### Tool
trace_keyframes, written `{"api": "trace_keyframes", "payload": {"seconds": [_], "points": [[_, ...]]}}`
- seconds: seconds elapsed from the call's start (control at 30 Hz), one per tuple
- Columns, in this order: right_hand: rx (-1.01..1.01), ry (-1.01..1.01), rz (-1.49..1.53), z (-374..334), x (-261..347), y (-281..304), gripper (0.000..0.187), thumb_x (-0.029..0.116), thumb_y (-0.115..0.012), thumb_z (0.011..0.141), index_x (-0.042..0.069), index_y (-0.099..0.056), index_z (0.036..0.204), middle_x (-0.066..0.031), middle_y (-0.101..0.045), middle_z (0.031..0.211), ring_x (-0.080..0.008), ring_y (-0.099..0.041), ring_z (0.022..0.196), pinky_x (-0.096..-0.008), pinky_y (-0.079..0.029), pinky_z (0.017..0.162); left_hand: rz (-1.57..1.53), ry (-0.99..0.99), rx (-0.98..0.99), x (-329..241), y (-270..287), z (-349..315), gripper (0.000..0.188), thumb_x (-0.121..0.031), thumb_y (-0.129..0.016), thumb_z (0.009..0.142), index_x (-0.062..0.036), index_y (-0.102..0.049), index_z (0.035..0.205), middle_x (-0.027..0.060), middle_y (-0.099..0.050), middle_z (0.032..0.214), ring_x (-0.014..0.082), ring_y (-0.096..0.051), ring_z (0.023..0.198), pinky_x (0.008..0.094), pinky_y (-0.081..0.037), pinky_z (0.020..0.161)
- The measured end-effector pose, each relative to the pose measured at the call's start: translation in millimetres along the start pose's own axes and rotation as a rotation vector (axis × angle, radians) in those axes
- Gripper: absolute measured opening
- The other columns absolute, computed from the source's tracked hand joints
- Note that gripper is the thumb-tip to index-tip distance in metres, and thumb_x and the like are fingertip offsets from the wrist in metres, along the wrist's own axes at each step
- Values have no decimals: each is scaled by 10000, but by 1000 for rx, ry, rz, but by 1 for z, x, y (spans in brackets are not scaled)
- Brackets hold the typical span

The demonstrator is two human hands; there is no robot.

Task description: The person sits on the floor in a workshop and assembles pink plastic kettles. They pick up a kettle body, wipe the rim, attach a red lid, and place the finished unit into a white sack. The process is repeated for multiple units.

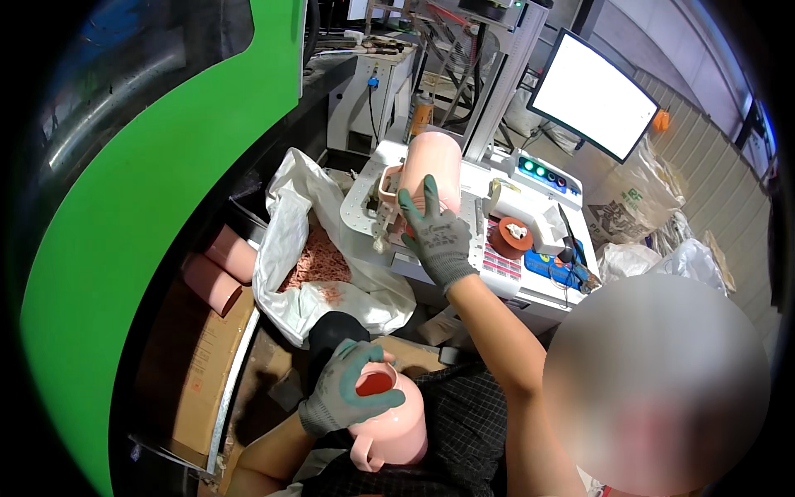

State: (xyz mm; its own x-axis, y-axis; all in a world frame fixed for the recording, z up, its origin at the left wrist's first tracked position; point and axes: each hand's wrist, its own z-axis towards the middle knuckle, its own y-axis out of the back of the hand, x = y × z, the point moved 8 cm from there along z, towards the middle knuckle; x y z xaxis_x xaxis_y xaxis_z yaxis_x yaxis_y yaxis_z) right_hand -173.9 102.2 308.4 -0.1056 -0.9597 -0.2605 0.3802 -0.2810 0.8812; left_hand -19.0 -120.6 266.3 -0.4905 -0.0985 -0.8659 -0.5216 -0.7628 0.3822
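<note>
On the workbench machine lies a pink jug (pixel 435 161) with its loop handle on the left side. My right hand (pixel 440 238), in a grey-green work glove, rests against its near end with the fingers along the body; its thumb is partly hidden. A second pink jug (pixel 399 435) sits on my lap, tilted, its round mouth uncovered and its handle toward the lower left. My gloved left hand (pixel 352 388) curls round the neck of this jug, thumb on the near side and fingers on the far side.
A white sack (pixel 286 207) of pink shavings (pixel 319 263) stands left of the bench. Two pink cylinders (pixel 211 284) lie above a cardboard box (pixel 203 381). A green machine (pixel 91 240) fills the left. The bench holds a button panel (pixel 542 176), a reddish-brown pot (pixel 509 240) and a monitor (pixel 592 95).
</note>
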Motion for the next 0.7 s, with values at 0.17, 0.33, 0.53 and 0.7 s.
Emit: {"api": "trace_keyframes", "payload": {"seconds": [0.17, 0.33, 0.53, 0.7], "points": [[131, 10, -64, 25, 14, -20, 944, 341, -830, 807, 386, -341, 1613, -214, -251, 1702, -345, -745, 896, -489, -630, 717, 26, -17, 66, 10, 9, -7, 611, -260, -921, 720, -58, -648, 1228, 110, -658, 1174, 309, -617, 1100, 435, -485, 1014], [-20, -17, 31, 14, -8, -18, 963, 355, -796, 813, 333, -308, 1642, -275, -257, 1688, -339, -739, 845, -488, -597, 700, -335, 41, 267, 13, -15, 2, 675, -154, -896, 739, 0, -594, 1323, 153, -602, 1264, 289, -606, 1203, 431, -464, 1064], [-432, 41, 679, -69, 1, 57, 786, 404, -772, 805, 89, -498, 1471, -221, -555, 1344, -370, -663, 1007, -533, -526, 845, -383, 103, 338, 28, -28, 1, 657, -60, -665, 733, 7, -538, 1374, 142, -538, 1374, 284, -545, 1278, 435, -423, 1120], [-427, -228, 490, -293, -65, 82, 644, 292, -785, 844, 95, -585, 1424, -204, -527, 1486, -363, -598, 1251, -495, -499, 1023, -510, 222, 510, 45, -53, 21, 786, -126, -646, 718, 8, -476, 1474, 151, -522, 1436, 300, -500, 1340, 419, -343, 1194]]}}
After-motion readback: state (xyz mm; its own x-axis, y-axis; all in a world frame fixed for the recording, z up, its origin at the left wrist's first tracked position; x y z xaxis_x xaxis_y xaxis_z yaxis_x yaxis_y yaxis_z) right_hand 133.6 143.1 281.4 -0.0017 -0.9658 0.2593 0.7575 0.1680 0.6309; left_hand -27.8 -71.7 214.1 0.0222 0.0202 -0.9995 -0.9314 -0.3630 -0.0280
